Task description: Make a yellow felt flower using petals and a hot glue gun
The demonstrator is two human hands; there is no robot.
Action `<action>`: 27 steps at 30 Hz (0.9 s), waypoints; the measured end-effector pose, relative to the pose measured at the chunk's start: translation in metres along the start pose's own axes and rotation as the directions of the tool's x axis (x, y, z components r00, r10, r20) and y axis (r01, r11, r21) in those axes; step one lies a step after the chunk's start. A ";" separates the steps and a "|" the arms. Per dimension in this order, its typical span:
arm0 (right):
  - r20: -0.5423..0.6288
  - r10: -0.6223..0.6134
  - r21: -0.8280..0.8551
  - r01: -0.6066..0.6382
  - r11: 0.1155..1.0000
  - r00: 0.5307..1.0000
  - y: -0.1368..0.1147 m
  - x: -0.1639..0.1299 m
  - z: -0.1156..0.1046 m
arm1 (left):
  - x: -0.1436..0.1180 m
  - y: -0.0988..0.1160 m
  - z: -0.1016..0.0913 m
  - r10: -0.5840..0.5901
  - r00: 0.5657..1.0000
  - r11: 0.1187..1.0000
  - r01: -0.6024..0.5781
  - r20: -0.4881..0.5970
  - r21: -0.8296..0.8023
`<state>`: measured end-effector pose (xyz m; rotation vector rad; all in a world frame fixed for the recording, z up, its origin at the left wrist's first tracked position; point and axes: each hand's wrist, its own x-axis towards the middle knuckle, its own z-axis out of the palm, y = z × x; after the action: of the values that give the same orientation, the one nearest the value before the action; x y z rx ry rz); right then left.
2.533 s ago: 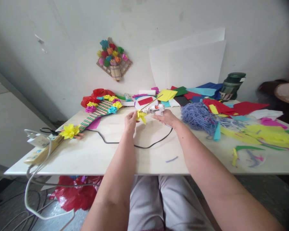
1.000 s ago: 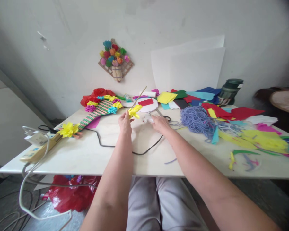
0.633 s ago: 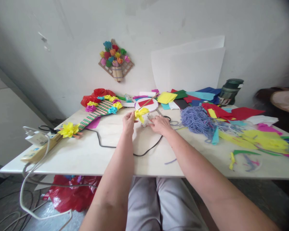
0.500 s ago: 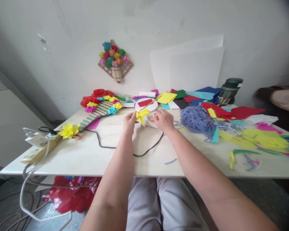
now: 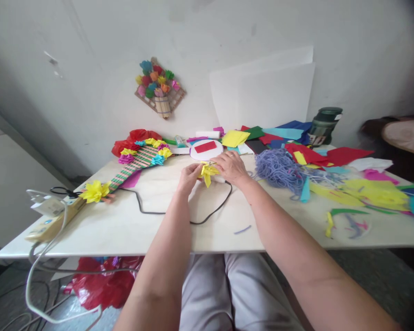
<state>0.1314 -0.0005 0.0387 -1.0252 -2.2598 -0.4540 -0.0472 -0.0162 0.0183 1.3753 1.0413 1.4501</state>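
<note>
White table (image 5: pixel 124 225), both hands pinching yellow flower (image 5: pixel 207 170) (stick hidden)

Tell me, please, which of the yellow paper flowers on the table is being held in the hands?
The yellow flower between both hands, at the table's middle; the other yellow flower lies untouched near the left edge.

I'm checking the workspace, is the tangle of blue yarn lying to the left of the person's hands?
No, the blue yarn lies on the table to the right of the right hand and left hand.
</note>
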 end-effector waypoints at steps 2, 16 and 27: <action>0.049 0.010 0.016 -0.011 1.000 0.999 0.000 0.000 0.001 | -0.001 0.000 0.001 0.003 1.000 1.000 -0.003 0.025 0.012; 0.119 0.098 0.117 -0.111 0.987 0.988 0.002 -0.004 0.008 | 0.000 -0.005 0.003 -0.045 0.992 0.999 0.047 0.119 -0.012; 0.114 0.095 0.128 -0.110 0.986 0.989 0.003 -0.004 0.007 | -0.001 -0.004 0.000 -0.118 0.978 0.987 0.135 0.173 -0.089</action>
<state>0.1333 0.0033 0.0313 -1.1138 -2.2840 -0.2044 -0.0471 -0.0163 0.0139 1.3104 0.9195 1.2539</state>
